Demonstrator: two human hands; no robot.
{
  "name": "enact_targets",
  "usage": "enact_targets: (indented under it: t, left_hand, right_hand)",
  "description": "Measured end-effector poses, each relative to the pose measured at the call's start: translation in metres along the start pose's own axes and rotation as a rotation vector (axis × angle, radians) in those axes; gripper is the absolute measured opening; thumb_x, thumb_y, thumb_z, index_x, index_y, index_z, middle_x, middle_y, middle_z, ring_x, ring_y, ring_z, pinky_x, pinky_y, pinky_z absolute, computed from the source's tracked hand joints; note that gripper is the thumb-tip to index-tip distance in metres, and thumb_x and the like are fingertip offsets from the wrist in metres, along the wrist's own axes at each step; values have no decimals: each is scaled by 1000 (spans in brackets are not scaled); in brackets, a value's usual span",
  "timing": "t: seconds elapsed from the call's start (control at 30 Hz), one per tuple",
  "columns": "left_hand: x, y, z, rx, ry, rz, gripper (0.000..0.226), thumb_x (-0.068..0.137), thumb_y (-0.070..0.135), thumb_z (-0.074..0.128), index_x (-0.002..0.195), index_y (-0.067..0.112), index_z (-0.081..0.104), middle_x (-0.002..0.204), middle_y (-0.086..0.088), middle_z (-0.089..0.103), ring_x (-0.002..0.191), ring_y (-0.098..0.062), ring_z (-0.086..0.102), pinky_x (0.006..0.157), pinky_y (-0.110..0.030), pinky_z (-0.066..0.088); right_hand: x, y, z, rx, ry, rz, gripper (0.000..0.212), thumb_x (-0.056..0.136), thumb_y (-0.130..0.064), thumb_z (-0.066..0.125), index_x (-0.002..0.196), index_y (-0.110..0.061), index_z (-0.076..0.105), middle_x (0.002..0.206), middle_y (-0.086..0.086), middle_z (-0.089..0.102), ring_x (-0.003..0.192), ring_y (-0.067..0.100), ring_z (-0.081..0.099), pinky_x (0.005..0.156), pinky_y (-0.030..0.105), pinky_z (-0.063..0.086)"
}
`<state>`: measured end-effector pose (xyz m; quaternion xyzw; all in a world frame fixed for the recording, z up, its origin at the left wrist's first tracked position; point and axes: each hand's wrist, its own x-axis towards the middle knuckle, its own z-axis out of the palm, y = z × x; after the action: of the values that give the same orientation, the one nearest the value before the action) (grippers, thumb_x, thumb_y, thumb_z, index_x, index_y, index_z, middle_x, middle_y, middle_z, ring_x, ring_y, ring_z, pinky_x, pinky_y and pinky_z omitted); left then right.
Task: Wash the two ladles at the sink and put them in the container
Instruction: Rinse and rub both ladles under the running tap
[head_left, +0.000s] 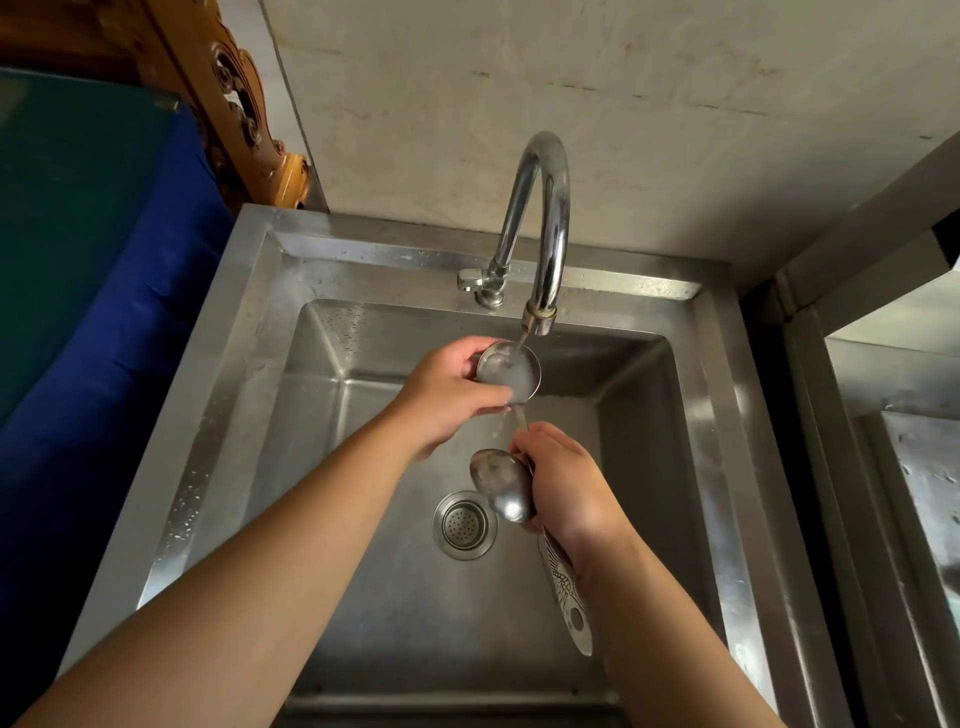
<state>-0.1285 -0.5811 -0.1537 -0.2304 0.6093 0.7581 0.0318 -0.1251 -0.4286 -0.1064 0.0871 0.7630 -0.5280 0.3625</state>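
Head view: over the steel sink basin, the left hand grips the round steel ladle bowl under the curved chrome tap's stream, while the right hand clasps both handles, the 2nd steel ladle's bowl above the drain strainer.

I see the first ladle, steel, its round bowl up under the running water and cupped by my left hand; the second ladle, bowl turned toward me, sits gripped in my right hand, its patterned handle jutting below the wrist; both over the sink.
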Motion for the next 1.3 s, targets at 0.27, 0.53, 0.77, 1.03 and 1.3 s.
enact_targets:
  t: [0.27,0.53,0.77,1.03,1.3]
  left_hand:
    - [6,0,14,299,249,58,36,64,25,93,86,18,66,82,-7,72,65,-18,70,48,-30,58]
    - [9,7,19,229,263,108,16,98,10,54,99,14,69,78,-1,64,59,-3,64,53,-26,60]
    - [1,8,13,-202,32,-101,54,90,-18,44,132,10,60,127,-28,63,101,-31,67,71,-24,60]
    - [1,-5,10,-154,38,-63,53,79,-12,73,119,22,65,111,-14,72,97,-24,72,78,-28,61]
    - [10,-3,17,146,288,73,19,72,34,84,82,24,71,74,2,72,57,-12,70,48,-29,56]
  right_hand:
    - [-6,5,6,-26,16,2,17,86,-18,51,69,-21,48,66,1,42,67,21,40,63,38,31]
    - [0,-9,-4,47,0,12,14,91,-12,51,78,-13,52,73,8,43,53,18,40,38,18,30]
    - [3,-8,-4,99,4,54,27,92,-12,52,65,-17,53,62,2,47,34,8,43,37,19,33]
    - [-3,-5,-1,120,-37,67,22,95,-14,50,73,-13,53,61,3,46,34,9,40,38,21,31]
    - [-2,-2,3,42,-41,23,23,91,-13,52,68,-17,49,67,4,43,55,17,39,42,22,30]
